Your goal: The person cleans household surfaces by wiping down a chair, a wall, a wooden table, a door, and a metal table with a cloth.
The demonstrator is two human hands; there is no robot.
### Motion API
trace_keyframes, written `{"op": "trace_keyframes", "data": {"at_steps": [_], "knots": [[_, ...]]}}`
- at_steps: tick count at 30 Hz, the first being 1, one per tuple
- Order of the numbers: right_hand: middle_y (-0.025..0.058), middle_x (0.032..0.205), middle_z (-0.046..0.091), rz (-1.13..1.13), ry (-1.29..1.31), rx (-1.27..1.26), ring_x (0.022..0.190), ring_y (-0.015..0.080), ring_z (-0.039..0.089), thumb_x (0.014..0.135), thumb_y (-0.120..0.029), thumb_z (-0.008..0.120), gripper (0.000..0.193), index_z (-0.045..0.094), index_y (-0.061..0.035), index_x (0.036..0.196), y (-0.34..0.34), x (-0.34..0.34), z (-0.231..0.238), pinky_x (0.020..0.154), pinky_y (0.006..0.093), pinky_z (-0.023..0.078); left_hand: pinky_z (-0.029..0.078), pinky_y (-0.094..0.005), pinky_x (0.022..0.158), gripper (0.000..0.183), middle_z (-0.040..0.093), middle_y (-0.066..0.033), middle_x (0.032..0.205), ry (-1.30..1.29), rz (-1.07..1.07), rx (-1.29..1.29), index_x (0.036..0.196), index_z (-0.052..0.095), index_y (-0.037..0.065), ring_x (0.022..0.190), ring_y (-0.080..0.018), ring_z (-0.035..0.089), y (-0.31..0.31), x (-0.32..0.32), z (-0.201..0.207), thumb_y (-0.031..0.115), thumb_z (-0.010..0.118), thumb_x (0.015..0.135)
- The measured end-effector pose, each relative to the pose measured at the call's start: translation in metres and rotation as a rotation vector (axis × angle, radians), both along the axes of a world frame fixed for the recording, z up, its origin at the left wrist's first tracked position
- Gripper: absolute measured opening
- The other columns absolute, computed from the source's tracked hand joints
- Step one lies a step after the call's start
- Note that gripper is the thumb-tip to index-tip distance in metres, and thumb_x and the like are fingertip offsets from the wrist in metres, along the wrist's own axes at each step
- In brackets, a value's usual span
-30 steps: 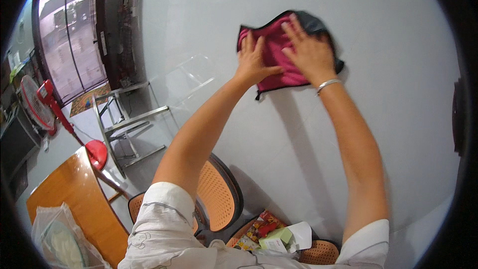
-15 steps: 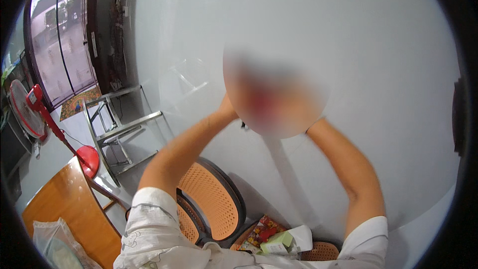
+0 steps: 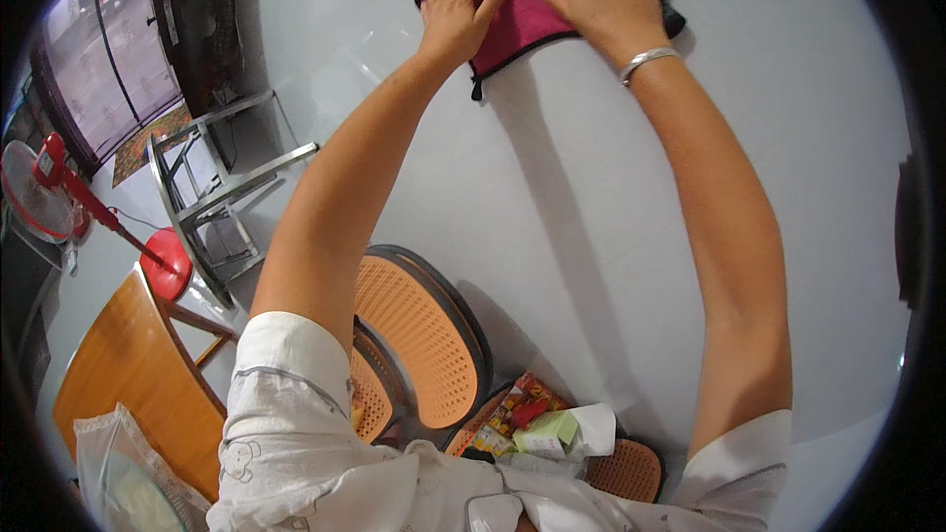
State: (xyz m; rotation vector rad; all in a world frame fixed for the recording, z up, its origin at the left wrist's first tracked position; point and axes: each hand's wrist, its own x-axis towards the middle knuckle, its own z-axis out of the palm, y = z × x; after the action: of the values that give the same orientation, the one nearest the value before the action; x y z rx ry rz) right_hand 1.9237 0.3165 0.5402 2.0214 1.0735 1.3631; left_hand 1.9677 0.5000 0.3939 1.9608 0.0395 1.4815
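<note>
"Fingers first; how do they lie?"

"Spread and open on the black-edged magenta cloth [image 3: 522, 22]; left hand [image 3: 452, 25] on its left part, right hand [image 3: 613, 8] on its right; I see no grip, and the frame's upper edge cuts the cloth off."

"What has changed?"

"Cloth and hands sit higher in view than a second ago, though the view has shifted too; both hands keep contact, so the cloth stays covered against the glossy white surface [image 3: 769, 79]."

"Farther out?"

"Silver bangle [image 3: 646, 60]; tan perforated chair back [image 3: 419, 340]."
</note>
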Motion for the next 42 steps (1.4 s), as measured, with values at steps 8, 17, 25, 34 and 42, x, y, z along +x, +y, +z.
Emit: {"op": "trace_keyframes", "data": {"at_steps": [8,17,25,34,42], "knots": [[-0.0036,0.15,0.043,0.073,0.284,-0.348,0.096,0.0184,0.065,0.081,-0.049,0.069,0.08,0.037,-0.0217,0.149,0.002,0.009,-0.176,0.099,0.0362,0.044,0.022,-0.0493,0.117,0.088,0.013,-0.0425,0.149,0.439,-0.202,-0.446,0.146,0.021,-0.009,0.14,-0.0539,0.019,-0.048,-0.036,-0.214,0.038,0.067,0.088],[0.0093,0.105,0.066,0.169,1.013,0.032,0.094,0.0283,0.061,0.092,-0.019,0.057,0.02,0.065,-0.008,0.105,-0.103,-0.057,-0.311,0.08,0.0399,0.048,0.049,-0.0448,0.086,0.031,0.062,-0.0211,0.105,0.487,-0.429,-0.081,0.109,0.064,0.001,0.097,-0.0406,0.059,-0.081,-0.166,-0.25,-0.003,0.053,0.081],[0.0226,0.148,0.036,0.043,1.471,0.475,0.135,0.0393,0.038,0.097,-0.015,0.051,0.056,0.03,-0.0047,0.148,-0.126,-0.2,-0.461,0.111,0.0452,0.034,0.047,-0.0434,0.096,0.034,0.056,-0.0228,0.123,0.838,-0.445,-0.046,0.117,0.058,-0.003,0.113,-0.0401,0.055,-0.098,-0.281,-0.319,-0.003,0.054,0.084],[0.0143,0.146,0.041,0.136,1.327,0.152,0.13,0.0342,0.044,0.096,-0.014,0.052,0.051,0.04,-0.0148,0.145,-0.003,-0.132,-0.453,0.106,0.0441,0.039,0.045,-0.0452,0.1,0.047,0.049,-0.0227,0.136,0.739,-0.009,-0.059,0.125,0.056,-0.001,0.118,-0.0409,0.052,-0.02,-0.247,-0.361,-0.005,0.055,0.079],[0.0131,0.12,0.062,0.496,1.837,0.636,0.115,0.0305,0.056,0.089,0.0,0.049,0.032,0.065,-0.0059,0.116,0.043,-0.057,-0.489,0.102,0.0342,0.042,0.049,-0.0466,0.09,0.035,0.061,-0.0195,0.118,0.838,0.092,-0.037,0.113,0.063,0.001,0.1,-0.0396,0.06,-0.015,-0.223,-0.359,0.005,0.061,0.078]]}}
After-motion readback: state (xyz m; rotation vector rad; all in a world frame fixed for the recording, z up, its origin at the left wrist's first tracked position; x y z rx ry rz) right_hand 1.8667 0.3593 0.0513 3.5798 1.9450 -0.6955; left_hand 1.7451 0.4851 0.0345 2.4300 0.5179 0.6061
